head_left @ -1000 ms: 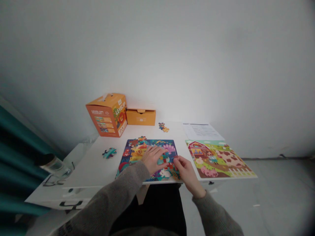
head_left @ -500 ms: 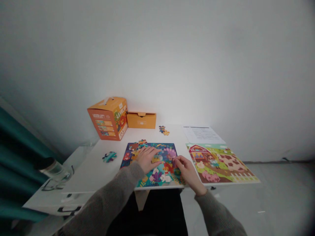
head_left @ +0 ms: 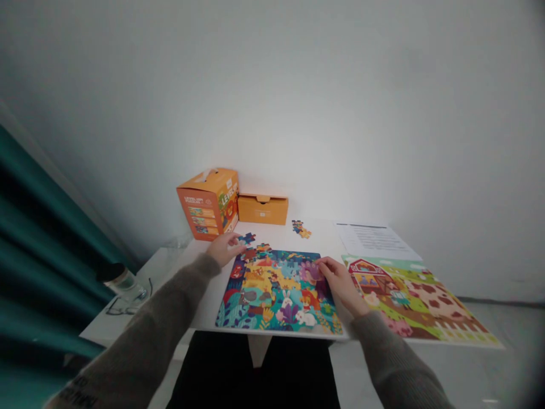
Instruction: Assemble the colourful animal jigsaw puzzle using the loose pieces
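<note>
A colourful animal jigsaw puzzle (head_left: 272,295) lies in front of me near the table's front edge, mostly filled with pieces. My left hand (head_left: 224,249) is past its upper left corner, thumb and fingers pinched on a blue puzzle piece (head_left: 247,238). Just below that piece, an orange and brown group of pieces (head_left: 263,247) overlaps the puzzle's top edge. At the upper right edge, my right hand (head_left: 338,281) has its fingertips pinched together against a purple puzzle piece (head_left: 315,271); the fingers partly cover it.
An orange puzzle box (head_left: 208,204) and a flat yellow-orange box (head_left: 263,210) stand by the wall. Loose pieces (head_left: 301,229) lie in front. To the right are a printed sheet (head_left: 374,241) and a farm puzzle (head_left: 413,295). A jar (head_left: 128,284) and glasses (head_left: 121,307) are far left.
My left hand has left the middle of the puzzle for its upper left, where it now holds a blue piece. My right hand has moved up along the right edge. The view has shifted left.
</note>
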Motion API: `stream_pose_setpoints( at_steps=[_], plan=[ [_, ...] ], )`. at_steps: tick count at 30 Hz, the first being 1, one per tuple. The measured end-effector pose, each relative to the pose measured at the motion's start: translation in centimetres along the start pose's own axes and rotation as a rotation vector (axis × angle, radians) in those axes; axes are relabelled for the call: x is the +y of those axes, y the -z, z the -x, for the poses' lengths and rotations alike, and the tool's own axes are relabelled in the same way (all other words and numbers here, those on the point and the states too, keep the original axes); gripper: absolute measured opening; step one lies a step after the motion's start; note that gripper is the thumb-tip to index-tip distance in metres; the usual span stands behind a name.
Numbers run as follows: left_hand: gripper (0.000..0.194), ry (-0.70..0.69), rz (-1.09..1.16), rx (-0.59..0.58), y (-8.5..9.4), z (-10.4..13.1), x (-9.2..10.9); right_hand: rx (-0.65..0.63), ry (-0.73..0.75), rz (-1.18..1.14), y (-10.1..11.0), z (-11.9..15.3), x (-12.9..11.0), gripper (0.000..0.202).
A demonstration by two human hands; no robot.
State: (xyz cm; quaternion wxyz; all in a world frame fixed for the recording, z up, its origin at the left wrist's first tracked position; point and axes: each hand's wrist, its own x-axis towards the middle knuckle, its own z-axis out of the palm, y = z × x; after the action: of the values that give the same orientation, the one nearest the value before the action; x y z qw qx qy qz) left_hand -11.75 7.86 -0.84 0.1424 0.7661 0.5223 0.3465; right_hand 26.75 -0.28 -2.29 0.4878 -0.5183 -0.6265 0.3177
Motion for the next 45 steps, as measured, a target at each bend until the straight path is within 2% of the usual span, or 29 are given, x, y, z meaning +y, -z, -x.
stream_pose_setpoints(
  at_steps=[4,8,11,13,16,20,23,30,35,37,45],
  plan=[
    [0.04,-0.059,-0.069,-0.074,-2.5,-1.8,-0.5,0.022,-0.009,0.018,-0.2,0.1,1.0,0.025],
    [0.042,-0.004,-0.098,-0.114,-5.1,-3.9,-0.3,0.069,0.003,0.056,0.1,0.0,1.7,0.026],
    [0.041,0.04,-0.183,-0.146,-6.1,-5.2,0.0,0.038,0.03,0.122,0.3,-1.5,1.9,0.026],
    [0.04,0.055,-0.249,-0.166,-6.4,-5.7,0.3,-0.011,0.055,0.238,0.3,-3.6,2.0,0.025],
    [0.042,0.083,-0.335,-0.175,-6.7,-5.9,0.7,-0.033,0.068,0.542,-0.2,-7.5,2.4,0.027],
    [0.039,0.13,-0.388,-0.186,-7.1,-5.7,0.9,-0.052,0.034,0.702,-1.2,-11.8,3.5,0.033],
    [0.04,0.165,-0.365,-0.185,-7.4,-5.6,0.6,-0.097,0.006,0.819,-1.9,-13.5,4.1,0.036],
    [0.044,0.189,-0.354,-0.231,-7.5,-5.5,0.6,-0.216,0.014,1.005,-2.8,-14.2,3.6,0.028],
    [0.044,0.19,-0.389,-0.232,-7.4,-5.3,0.9,-0.202,-0.009,1.08,-3.6,-14.1,2.6,0.049],
    [0.043,0.185,-0.403,-0.227,-7.5,-5.2,0.7,-0.208,-0.028,1.116,-3.9,-14.3,2.3,0.051],
    [0.042,0.179,-0.393,-0.208,-8.0,-5.3,-0.1,-0.277,0.012,0.995,-3.5,-14.7,2.2,0.029]
  ],
)
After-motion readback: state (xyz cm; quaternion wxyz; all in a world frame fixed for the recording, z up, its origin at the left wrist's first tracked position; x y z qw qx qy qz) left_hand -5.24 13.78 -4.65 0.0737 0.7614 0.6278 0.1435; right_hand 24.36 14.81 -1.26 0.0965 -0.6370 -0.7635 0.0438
